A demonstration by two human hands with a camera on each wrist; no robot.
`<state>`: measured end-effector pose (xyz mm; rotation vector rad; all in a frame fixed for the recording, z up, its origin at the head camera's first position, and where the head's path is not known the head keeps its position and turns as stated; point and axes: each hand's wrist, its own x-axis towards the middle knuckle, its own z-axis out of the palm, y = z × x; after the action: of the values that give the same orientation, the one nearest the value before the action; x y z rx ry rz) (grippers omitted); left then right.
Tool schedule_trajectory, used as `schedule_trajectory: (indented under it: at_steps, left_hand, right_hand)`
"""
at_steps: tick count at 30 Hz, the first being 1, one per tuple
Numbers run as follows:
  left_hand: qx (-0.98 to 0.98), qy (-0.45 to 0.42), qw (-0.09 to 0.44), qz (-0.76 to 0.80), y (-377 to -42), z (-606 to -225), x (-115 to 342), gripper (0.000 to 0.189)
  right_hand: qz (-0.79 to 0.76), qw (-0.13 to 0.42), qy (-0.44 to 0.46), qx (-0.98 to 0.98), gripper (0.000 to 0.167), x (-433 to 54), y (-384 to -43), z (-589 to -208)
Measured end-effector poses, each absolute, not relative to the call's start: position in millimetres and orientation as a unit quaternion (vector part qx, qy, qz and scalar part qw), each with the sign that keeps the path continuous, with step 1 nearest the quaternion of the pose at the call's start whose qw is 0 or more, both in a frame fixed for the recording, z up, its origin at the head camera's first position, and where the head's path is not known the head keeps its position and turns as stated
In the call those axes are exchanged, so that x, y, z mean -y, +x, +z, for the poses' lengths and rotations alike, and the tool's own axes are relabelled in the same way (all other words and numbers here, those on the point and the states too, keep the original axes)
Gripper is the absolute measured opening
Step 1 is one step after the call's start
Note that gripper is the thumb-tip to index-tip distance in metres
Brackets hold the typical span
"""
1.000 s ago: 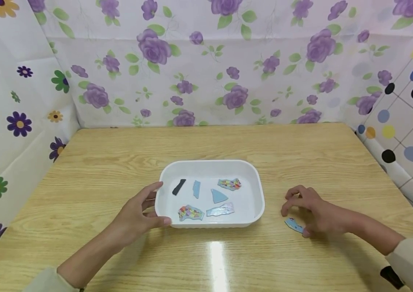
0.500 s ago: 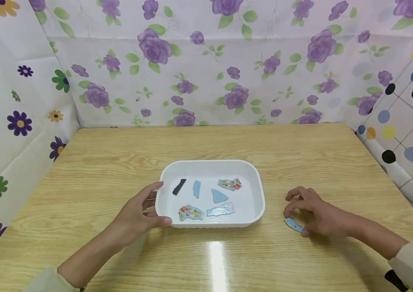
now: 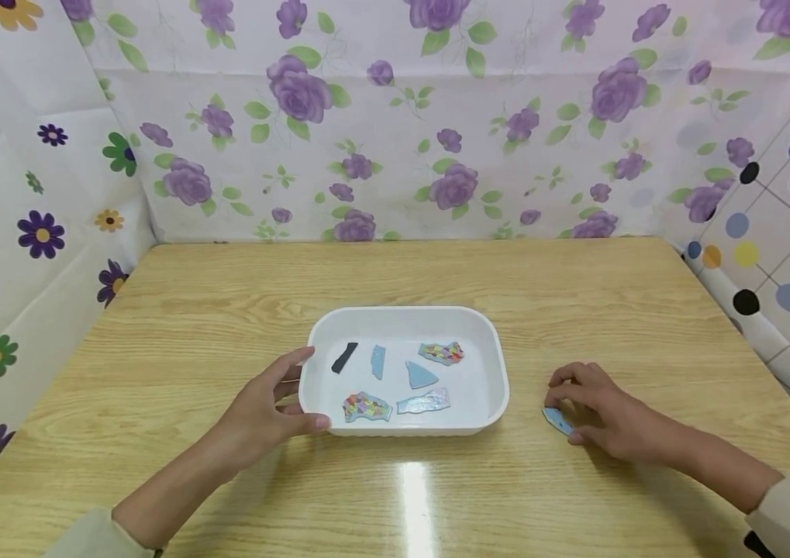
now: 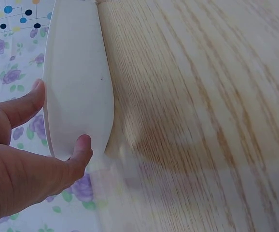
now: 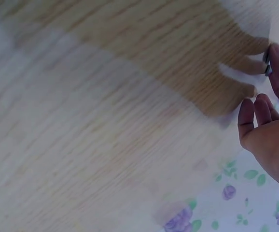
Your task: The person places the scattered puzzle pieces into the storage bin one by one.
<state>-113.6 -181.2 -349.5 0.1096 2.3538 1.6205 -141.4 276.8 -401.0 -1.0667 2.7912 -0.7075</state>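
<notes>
My left hand grips the left end of a white plastic tray, thumb on its front corner and fingers along its left side. In the left wrist view, the thumb and a finger touch the tray's outer wall. To the right of the tray, my right hand pinches a small flat blue puzzle piece between thumb and fingers, at or just above the tabletop. The right wrist view shows only the edge of this piece; the fingers hide part of it.
Several flat irregular pieces lie apart in the tray: a black one, a blue triangular one, a pale shiny one and a multicoloured one among them. Flowered cloth hangs behind the wooden table.
My right fingers and thumb have drawn together on the blue piece, which has shifted slightly away from me. The left hand and tray stay in place.
</notes>
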Motion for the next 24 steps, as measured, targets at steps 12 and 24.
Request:
schedule_trajectory:
  at_steps: [12, 24]
  left_hand:
    - [-0.810, 0.036, 0.143, 0.567, -113.6, -350.9, 182.3, 0.096]
    - [-0.807, 0.040, 0.143, 0.572, -113.6, -349.9, 181.8, 0.095]
  right_hand:
    - [-0.295, 0.062, -0.318, -0.899, 0.041, -268.3, -152.0, -373.3]
    - [-0.337, 0.058, -0.320, -0.884, 0.032, -244.5, -167.7, -334.5]
